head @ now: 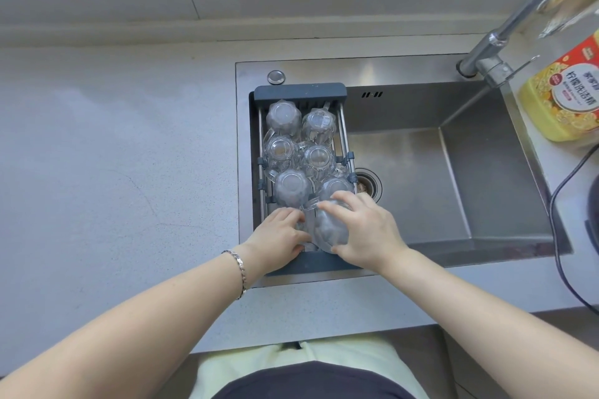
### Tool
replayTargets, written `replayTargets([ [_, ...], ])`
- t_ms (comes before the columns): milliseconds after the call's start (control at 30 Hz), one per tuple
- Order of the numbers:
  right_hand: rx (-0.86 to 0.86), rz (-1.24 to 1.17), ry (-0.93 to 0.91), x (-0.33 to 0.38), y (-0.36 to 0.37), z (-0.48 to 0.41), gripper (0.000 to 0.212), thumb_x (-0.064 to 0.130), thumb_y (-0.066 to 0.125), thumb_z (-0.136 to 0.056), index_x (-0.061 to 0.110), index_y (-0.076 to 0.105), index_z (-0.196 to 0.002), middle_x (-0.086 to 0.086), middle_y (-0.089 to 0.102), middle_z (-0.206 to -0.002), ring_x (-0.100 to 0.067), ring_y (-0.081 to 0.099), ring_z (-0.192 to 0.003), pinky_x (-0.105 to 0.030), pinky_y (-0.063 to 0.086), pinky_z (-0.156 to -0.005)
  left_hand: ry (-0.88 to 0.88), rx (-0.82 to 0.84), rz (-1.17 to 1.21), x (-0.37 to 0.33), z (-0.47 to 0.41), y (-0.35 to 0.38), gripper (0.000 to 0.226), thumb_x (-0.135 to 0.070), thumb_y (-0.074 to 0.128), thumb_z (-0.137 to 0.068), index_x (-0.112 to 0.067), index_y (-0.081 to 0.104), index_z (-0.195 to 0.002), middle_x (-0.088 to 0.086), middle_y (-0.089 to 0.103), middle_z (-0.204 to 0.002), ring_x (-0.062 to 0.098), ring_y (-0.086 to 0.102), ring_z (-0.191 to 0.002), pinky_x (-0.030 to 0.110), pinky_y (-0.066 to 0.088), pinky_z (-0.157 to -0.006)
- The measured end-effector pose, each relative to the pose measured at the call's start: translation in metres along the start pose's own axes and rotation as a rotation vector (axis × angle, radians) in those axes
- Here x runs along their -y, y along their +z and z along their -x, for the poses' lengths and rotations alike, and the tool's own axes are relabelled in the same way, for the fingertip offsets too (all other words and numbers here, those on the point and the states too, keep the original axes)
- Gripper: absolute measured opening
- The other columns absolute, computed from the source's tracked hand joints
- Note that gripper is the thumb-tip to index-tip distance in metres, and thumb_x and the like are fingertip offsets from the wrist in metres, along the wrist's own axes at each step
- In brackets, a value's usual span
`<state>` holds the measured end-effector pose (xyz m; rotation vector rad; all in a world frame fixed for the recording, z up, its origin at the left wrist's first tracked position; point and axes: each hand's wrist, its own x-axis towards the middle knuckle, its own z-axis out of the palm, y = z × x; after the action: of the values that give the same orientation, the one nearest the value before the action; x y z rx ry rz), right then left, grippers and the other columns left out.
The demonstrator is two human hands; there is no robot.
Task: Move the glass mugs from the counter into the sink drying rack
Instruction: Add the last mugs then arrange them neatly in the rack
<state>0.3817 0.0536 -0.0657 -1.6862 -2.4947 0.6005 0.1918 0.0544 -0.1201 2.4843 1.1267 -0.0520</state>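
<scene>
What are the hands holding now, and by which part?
Both hands, left and right, hold one glass mug by its sides, at the near end of the rack.

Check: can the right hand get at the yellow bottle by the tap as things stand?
Probably not right away: the right hand is on a mug at the rack's near end. The bottle stands across the open sink, nothing between.

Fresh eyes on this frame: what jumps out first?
The drying rack spanning the left end of the steel sink, packed with upturned glass mugs in two rows. At its near end the left hand and right hand close around one more mug. The yellow dish soap bottle stands at far right, beside the faucet.
</scene>
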Motion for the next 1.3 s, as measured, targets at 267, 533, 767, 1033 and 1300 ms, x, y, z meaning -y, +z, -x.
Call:
replayTargets([
  [267,0.140,-0.194,0.174,-0.002,0.008,-0.005,0.081,0.040,0.071,-0.071,0.032,0.030,-0.141,0.008,0.035,-0.143,-0.019,0.036,-0.127,-0.034,0.039,-0.098,-0.217,0.097,0.196,-0.006,-0.003,-0.014,0.040,-0.018,0.062,-0.086,-0.008,0.052,-0.123,0.009,0.053,-0.133,0.026,0.043,-0.130,0.032,0.031,-0.110],
  [533,-0.057,-0.253,0.144,0.003,0.010,0.012,0.083,0.027,0.080,-0.062,0.023,0.042,-0.135,0.001,0.047,-0.133,-0.022,0.044,-0.122,-0.038,0.049,-0.089,-0.221,0.112,0.133,-0.007,0.001,-0.018,0.042,-0.016,0.061,-0.084,-0.012,0.053,-0.126,0.005,0.052,-0.131,0.025,0.049,-0.119,0.035,0.042,-0.100],
  [767,-0.430,-0.070,-0.175,-0.016,0.021,0.035,0.062,0.010,0.082,-0.056,0.021,0.050,-0.108,0.000,0.043,-0.113,-0.021,0.048,-0.105,-0.028,0.056,-0.055,-0.276,0.123,0.146,-0.014,-0.004,-0.017,0.043,-0.008,0.056,-0.085,-0.010,0.050,-0.128,0.007,0.050,-0.132,0.027,0.045,-0.121,0.036,0.040,-0.103],
  [1033,-0.154,0.069,-0.281,-0.006,0.021,0.016,0.066,0.011,0.076,-0.045,0.030,0.050,-0.103,-0.006,0.066,-0.107,-0.023,0.045,-0.096,-0.026,0.048,-0.039,-0.347,0.126,0.260,-0.009,0.004,-0.022,0.054,-0.021,0.067,-0.083,-0.011,0.045,-0.131,0.003,0.042,-0.141,0.022,0.047,-0.125,0.035,0.044,-0.102],
  [1300,-0.054,0.011,-0.383,-0.007,0.013,0.003,0.066,0.021,0.084,-0.048,0.030,0.049,-0.104,-0.007,0.065,-0.108,-0.031,0.061,-0.086,-0.030,0.054,-0.049,-0.367,0.136,0.298,-0.009,0.005,-0.022,0.052,-0.018,0.068,-0.081,-0.012,0.048,-0.129,0.002,0.045,-0.138,0.023,0.048,-0.123,0.037,0.045,-0.101],
])
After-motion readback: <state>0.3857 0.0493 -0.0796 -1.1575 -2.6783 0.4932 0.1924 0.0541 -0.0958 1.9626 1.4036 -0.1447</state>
